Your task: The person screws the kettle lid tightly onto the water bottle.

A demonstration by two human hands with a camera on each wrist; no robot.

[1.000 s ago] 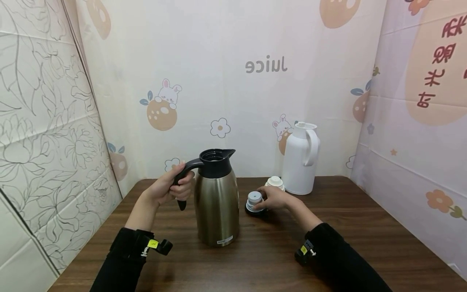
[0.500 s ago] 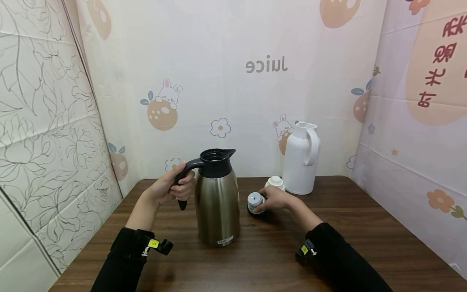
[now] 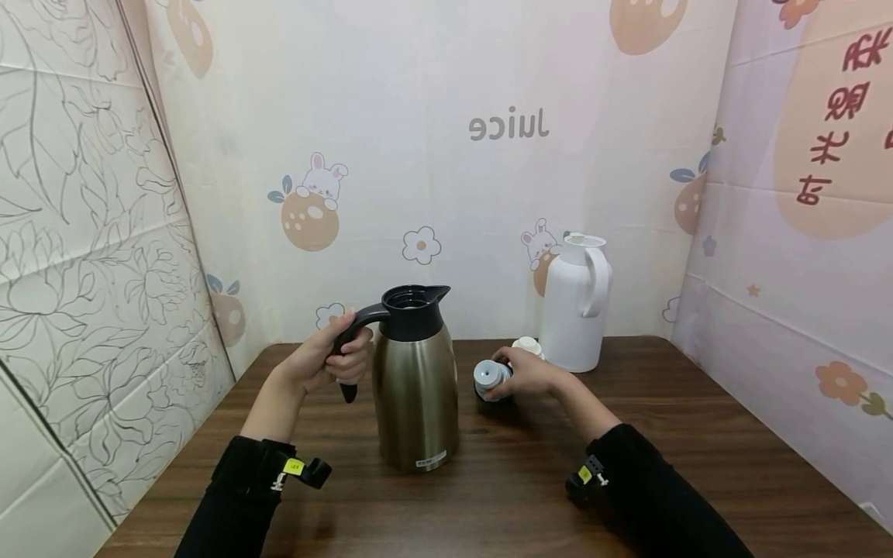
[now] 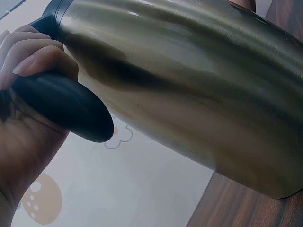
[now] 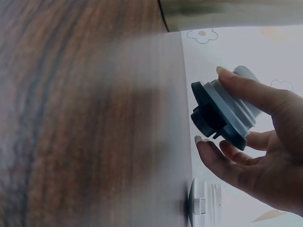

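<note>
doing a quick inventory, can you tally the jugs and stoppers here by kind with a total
Thermal jugs: 2 (gold steel jug, white jug)
Stoppers: 2 (grey-and-black stopper in the right hand, white stopper near the white jug)
Total: 4

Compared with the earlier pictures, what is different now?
The right hand, already holding the grey stopper, has tipped its top toward the viewer and shifted it slightly right; the right wrist view shows it off the table. Nothing was let go. The left hand grips the steel jug as before; the white jug and white stopper stayed put.
</note>
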